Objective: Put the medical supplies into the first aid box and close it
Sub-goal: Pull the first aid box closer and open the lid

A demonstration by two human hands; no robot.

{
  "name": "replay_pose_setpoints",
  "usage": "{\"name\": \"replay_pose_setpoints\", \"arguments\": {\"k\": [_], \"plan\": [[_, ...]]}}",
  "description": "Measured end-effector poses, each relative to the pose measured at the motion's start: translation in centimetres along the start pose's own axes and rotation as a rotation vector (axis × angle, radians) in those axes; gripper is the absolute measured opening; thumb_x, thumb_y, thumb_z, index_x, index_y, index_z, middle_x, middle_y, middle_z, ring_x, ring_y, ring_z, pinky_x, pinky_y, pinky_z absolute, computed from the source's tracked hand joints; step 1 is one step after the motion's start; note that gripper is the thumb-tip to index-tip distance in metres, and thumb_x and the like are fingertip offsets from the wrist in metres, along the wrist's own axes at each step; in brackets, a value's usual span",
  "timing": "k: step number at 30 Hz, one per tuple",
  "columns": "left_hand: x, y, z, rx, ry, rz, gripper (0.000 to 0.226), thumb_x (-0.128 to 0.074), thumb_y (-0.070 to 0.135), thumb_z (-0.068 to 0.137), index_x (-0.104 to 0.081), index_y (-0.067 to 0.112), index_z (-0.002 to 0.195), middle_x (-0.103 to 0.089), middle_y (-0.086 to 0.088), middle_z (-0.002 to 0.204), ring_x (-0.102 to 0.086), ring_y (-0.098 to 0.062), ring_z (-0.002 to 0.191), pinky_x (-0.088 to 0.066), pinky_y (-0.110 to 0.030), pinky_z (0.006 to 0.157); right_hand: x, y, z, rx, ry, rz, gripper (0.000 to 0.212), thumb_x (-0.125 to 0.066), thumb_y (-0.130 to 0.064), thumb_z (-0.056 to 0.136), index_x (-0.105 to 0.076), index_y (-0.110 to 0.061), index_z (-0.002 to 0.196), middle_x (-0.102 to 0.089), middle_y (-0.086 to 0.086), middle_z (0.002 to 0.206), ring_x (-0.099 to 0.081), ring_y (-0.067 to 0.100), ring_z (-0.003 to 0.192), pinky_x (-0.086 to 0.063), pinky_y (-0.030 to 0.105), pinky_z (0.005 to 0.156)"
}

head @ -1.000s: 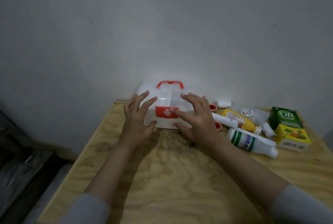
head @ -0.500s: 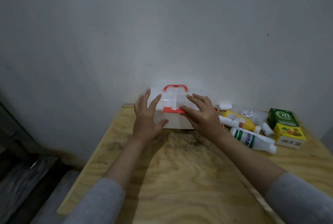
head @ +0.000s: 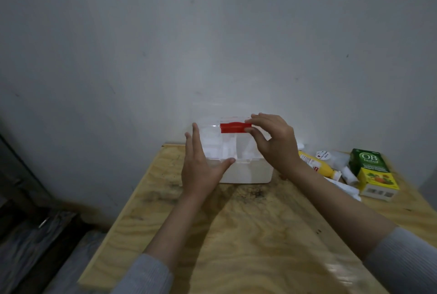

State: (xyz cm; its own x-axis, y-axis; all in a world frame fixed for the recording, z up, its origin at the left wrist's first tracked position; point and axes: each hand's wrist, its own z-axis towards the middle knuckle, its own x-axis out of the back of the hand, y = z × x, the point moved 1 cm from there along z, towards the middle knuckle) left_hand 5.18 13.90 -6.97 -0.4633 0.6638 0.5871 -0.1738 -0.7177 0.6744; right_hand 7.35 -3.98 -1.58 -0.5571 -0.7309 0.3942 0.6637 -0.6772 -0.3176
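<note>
A white first aid box point(head: 246, 174) stands at the far edge of the wooden table, against the wall. Its clear lid point(head: 233, 139) is tilted up and back, with the red latch point(head: 234, 127) at its raised front edge. My right hand point(head: 274, 145) pinches that edge beside the latch. My left hand point(head: 201, 163) rests flat against the box's left front, thumb on the rim. To the right lie a yellow bottle point(head: 318, 166), a green and yellow carton point(head: 372, 172), a white tube point(head: 345, 188) and small white items point(head: 335, 158).
The wooden table point(head: 248, 234) has bare surface in front of the box. A grey wall point(head: 212, 45) rises right behind it. Dark floor and furniture point(head: 30, 222) lie off the table's left edge.
The lid was shut with both hands on the front; the red latch came loose, and my right hand has lifted the lid up and back. My left hand stayed on the box.
</note>
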Motion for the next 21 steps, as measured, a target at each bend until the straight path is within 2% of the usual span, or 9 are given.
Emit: {"name": "replay_pose_setpoints", "arguments": {"k": [4,7,9,12,16,19,21], "plan": [[0.1,0.5,0.0,0.099,0.022,-0.021,0.119,-0.071,0.062,0.066,0.01,0.035,0.148,-0.026,-0.003,0.156,-0.038,-0.03,0.136,-0.047,-0.041,0.093,0.9,-0.5,3.2,-0.092,0.002,0.03,0.02,-0.067,-0.024,0.084,-0.071,-0.011,0.099,-0.074,0.007,0.094,-0.067,0.021,0.087,-0.052,0.033,0.079],[-0.1,0.5,0.1,0.138,-0.018,-0.04,0.118,-0.073,0.059,0.067,0.009,0.033,0.148,-0.037,-0.002,0.15,-0.043,-0.027,0.131,-0.047,-0.039,0.092,0.7,0.3,6.2,-0.188,-0.044,0.023,0.025,-0.064,-0.028,0.085,-0.069,-0.011,0.102,-0.068,0.011,0.095,-0.057,0.014,0.083,-0.041,0.021,0.075],[-0.1,0.5,0.1,0.161,-0.033,-0.059,0.119,-0.073,0.058,0.066,0.009,0.032,0.148,-0.039,-0.002,0.149,-0.043,-0.027,0.131,-0.047,-0.039,0.093,0.4,1.0,8.1,-0.23,-0.075,-0.014,0.027,-0.063,-0.03,0.086,-0.069,-0.01,0.102,-0.068,0.011,0.094,-0.055,0.013,0.082,-0.036,0.019,0.072],[0.0,0.3,0.2,0.176,-0.044,-0.073,0.12,-0.074,0.058,0.066,0.009,0.032,0.148,-0.038,-0.001,0.149,-0.041,-0.027,0.132,-0.047,-0.039,0.094,0.0,2.1,10.0,-0.249,-0.12,-0.06,0.031,-0.061,-0.034,0.087,-0.068,-0.009,0.103,-0.071,0.01,0.096,-0.063,0.022,0.09,-0.04,0.026,0.081],[0.0,0.1,0.2,0.18,-0.041,-0.071,0.12,-0.075,0.059,0.064,0.005,0.031,0.149,-0.033,0.001,0.152,-0.039,-0.027,0.134,-0.046,-0.042,0.096,-0.2,3.3,10.4,-0.228,-0.27,-0.174,0.042,-0.054,-0.038,0.09,-0.057,-0.009,0.121,-0.066,0.01,0.118,-0.054,0.028,0.113,-0.043,0.037,0.092],[-0.3,-0.3,0.3,0.187,-0.052,-0.087,0.111,-0.075,0.058,0.065,-0.01,0.026,0.149,-0.035,-0.001,0.15,-0.039,-0.026,0.133,-0.045,-0.039,0.096,0.0,4.0,10.0,-0.189,-0.417,-0.241,0.049,-0.052,-0.035,0.091,-0.046,-0.009,0.132,-0.052,0.013,0.135,-0.043,0.029,0.127,-0.039,0.043,0.102],[-0.4,-0.6,0.3,0.147,-0.055,-0.095,0.097,-0.072,0.059,0.066,-0.024,0.027,0.144,-0.043,0.001,0.141,-0.043,-0.024,0.127,-0.046,-0.034,0.09,0.2,4.1,9.8,-0.186,-0.477,-0.248,0.054,-0.053,-0.035,0.091,-0.039,-0.01,0.137,-0.043,0.016,0.14,-0.039,0.031,0.129,-0.038,0.044,0.104]]}}
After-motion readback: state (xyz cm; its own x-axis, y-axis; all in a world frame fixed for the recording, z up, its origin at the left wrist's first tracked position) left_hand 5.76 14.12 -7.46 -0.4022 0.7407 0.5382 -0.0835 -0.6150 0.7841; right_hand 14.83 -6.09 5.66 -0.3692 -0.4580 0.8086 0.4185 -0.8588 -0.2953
